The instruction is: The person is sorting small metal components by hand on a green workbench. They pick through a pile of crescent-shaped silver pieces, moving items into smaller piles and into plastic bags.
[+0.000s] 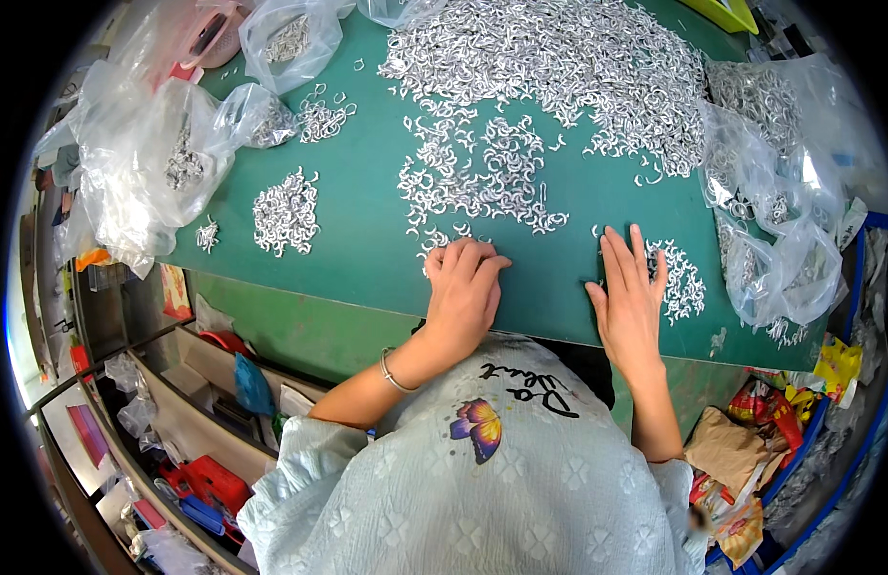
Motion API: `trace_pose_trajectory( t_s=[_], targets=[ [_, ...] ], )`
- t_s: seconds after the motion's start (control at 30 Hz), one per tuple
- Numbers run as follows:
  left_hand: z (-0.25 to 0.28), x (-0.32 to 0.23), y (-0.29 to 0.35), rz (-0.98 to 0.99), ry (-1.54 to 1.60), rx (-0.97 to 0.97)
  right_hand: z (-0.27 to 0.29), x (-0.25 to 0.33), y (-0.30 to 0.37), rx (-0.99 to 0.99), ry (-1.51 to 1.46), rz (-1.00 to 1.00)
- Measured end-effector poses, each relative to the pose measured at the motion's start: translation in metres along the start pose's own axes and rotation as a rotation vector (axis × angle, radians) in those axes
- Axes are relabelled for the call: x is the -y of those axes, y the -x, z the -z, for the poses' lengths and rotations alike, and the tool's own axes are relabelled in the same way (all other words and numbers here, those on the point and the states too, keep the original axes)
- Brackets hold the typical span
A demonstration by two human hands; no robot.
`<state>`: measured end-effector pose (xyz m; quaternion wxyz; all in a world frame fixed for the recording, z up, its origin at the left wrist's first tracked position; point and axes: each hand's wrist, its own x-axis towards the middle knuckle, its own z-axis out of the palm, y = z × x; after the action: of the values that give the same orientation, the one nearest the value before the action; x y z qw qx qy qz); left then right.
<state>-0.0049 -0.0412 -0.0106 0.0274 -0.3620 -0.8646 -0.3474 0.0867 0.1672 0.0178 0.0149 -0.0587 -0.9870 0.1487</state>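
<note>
Small silver crescent-shaped metal pieces lie spread in a loose patch [482, 172] on the green table mat [357, 220]. My left hand [463, 287] rests at the near edge of this patch, its fingers curled down and close together. Whatever is under its fingertips is hidden. To the right, my right hand [630, 302] lies flat with fingers stretched and thumb apart. Its outer edge borders a small pile of the same pieces [683, 283], and one loose piece [595, 231] lies just beyond its fingertips.
A large heap of pieces [568, 62] covers the table's far side. Smaller piles [286, 213] and clear plastic bags [137, 182] stand at left. More filled bags [784, 259] line the right edge. Drawers [190, 383] stand below left; wrappers [741, 450] fill a blue-framed shelf below right.
</note>
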Motion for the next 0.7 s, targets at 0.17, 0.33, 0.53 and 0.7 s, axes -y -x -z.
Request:
trace_pose_trajectory(
  t_s=[0.17,0.33,0.53,0.7],
  targets=[
    [-0.001,-0.011,-0.010,-0.019,0.046,-0.003,-0.009,0.008,-0.019,0.005,-0.066,0.071],
    [-0.001,-0.002,-0.010,0.012,-0.008,0.002,-0.006,-0.006,0.006,0.091,0.188,-0.094],
    [-0.019,-0.016,-0.024,-0.003,-0.071,0.046,-0.004,0.019,-0.021,0.043,0.047,0.044],
    [-0.008,-0.013,-0.020,-0.032,-0.042,0.065,0.002,0.019,-0.007,0.163,-0.027,0.066]
  ],
)
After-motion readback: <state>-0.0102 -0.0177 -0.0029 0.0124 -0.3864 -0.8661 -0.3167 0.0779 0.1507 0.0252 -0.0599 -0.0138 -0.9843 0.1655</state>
